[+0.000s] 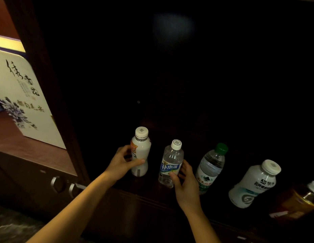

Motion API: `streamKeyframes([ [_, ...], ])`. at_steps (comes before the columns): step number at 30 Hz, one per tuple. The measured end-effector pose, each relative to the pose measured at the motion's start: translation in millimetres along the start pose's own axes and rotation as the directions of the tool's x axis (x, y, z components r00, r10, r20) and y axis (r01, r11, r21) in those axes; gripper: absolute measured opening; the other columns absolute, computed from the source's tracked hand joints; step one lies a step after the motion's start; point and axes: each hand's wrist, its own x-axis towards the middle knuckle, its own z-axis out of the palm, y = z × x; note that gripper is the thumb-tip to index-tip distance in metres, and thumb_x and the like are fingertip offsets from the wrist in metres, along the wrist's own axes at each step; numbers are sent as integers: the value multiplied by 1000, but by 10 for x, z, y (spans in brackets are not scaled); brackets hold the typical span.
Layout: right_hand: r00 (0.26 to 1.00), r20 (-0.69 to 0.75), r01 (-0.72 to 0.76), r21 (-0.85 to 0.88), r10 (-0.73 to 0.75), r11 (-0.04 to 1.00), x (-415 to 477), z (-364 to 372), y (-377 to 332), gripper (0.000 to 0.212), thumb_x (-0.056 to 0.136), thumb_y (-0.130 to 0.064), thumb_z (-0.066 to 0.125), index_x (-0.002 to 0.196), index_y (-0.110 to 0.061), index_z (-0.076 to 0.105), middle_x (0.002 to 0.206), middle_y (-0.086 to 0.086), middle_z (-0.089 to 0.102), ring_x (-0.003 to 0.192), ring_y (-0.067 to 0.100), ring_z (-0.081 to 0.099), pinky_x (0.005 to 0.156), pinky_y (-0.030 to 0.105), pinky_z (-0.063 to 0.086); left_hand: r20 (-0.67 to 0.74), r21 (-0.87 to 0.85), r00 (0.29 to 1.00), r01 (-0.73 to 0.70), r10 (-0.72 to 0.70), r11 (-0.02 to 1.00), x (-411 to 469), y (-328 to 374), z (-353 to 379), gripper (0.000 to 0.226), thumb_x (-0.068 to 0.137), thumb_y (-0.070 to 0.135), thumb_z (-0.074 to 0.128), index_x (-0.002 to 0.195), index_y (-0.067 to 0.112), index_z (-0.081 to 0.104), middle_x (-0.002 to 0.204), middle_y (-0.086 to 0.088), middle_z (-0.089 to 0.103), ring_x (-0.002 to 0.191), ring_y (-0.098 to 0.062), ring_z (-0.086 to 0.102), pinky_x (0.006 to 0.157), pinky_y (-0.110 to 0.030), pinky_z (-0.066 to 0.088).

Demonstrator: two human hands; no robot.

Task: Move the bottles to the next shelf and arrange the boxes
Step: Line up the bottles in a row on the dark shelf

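Note:
Several bottles stand in a row on a dark wooden shelf (152, 204). My left hand (120, 163) is wrapped around the white milky bottle (141, 151) at the left end. My right hand (185, 183) grips the clear bottle with a blue label (171, 163) beside it. Further right stand a green-capped water bottle (211, 168), a fat white bottle (254, 184) and, at the frame edge, an amber bottle (305, 197). A large cream box with calligraphy and flowers (21, 99) stands in the lit compartment to the left.
A dark upright divider (52, 95) separates the left compartment from the dark one with the bottles. Below the left shelf, metal knobs (65, 186) stick out of a cabinet front. The back of the bottle compartment is too dark to see.

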Motion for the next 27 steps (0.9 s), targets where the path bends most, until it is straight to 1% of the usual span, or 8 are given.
streamKeyframes([
  [3,1000,-1,-4,13,4,1000,-1,12,-2,59,95,-33,66,148,-37,39,133,-29,54,122,-13,50,95,13,43,75,-65,997,17,-12,998,-24,-6,-109,68,67,40,82,129,29,56,126,6,62,114,-3,59,96,-23,49],
  [7,1000,-5,-3,22,3,1000,-7,10,-7,59,95,-34,66,148,-38,39,131,-30,54,120,-12,52,94,16,45,96,-112,995,11,0,994,-73,3,-191,64,76,28,75,135,19,50,130,2,60,121,-9,57,101,-29,48],
  [11,1000,-10,5,44,-5,999,-14,13,-12,54,96,-25,66,141,-41,40,127,-31,56,115,-20,52,86,4,46,177,-119,984,40,-19,992,-95,-3,-239,45,90,24,62,133,24,52,135,3,60,128,-11,53,110,-36,40],
  [14,1000,-9,6,49,-6,999,-5,15,-10,55,97,-23,65,143,-38,39,128,-29,55,114,-23,51,84,2,45,198,-73,979,66,-50,995,-74,-28,-268,44,98,23,53,142,24,47,145,2,50,136,-14,44,115,-43,33],
  [18,1000,-6,11,38,-11,999,0,20,-7,57,97,-23,65,145,-37,38,128,-31,53,114,-25,49,84,2,45,201,-72,979,43,-28,996,-103,-26,-249,57,85,30,66,138,24,46,138,2,55,130,-14,50,110,-38,41],
  [22,1000,-6,16,34,-16,999,2,23,-2,57,98,-24,64,146,-37,37,128,-31,54,115,-23,50,86,4,46,87,-66,996,29,-23,997,-59,15,-145,65,71,23,82,124,20,46,129,-1,57,121,-16,56,100,-34,48],
  [24,1000,-7,15,33,-15,999,9,24,-3,57,98,-24,63,146,-37,37,129,-30,55,116,-22,50,88,6,47,73,-26,997,17,-15,1000,-37,40,-84,64,73,23,84,125,18,48,128,1,59,120,-14,56,102,-37,48],
  [27,1000,-1,8,32,-8,999,6,26,-13,57,98,-26,63,143,-44,34,129,-32,53,116,-23,49,87,4,46,124,-59,992,12,-4,998,-32,33,-86,54,84,13,75,131,17,50,131,1,60,124,-13,55,107,-38,44],
])
